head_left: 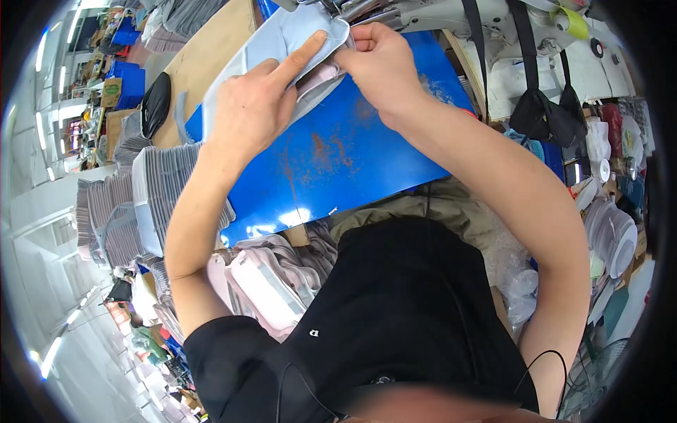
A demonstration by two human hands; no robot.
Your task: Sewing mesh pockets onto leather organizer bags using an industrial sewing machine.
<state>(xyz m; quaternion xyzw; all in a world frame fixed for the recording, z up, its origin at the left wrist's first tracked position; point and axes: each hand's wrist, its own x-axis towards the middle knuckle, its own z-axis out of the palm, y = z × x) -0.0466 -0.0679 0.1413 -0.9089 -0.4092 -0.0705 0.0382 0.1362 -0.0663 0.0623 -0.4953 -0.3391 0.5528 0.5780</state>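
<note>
A light blue fabric piece [275, 42] with a pale pinkish layer beneath it lies at the far side of the blue work surface, up against a sewing machine [377, 13]. My left hand [254, 106] grips this piece from the left, its index finger stretched along the top toward the rounded corner. At that corner, my right hand [377, 67] pinches the edge between thumb and bent fingers. The fingertips partly hide the edge there. What lies under the machine's head is cut off by the top of the picture.
Tall stacks of grey fabric pieces [166, 180] stand left of the blue work surface [331, 155], which has brown scuffs. Pink and white pieces [264, 282] pile up near my lap. Black pouches [539, 116] hang at the right, beside rolls of white material [610, 236].
</note>
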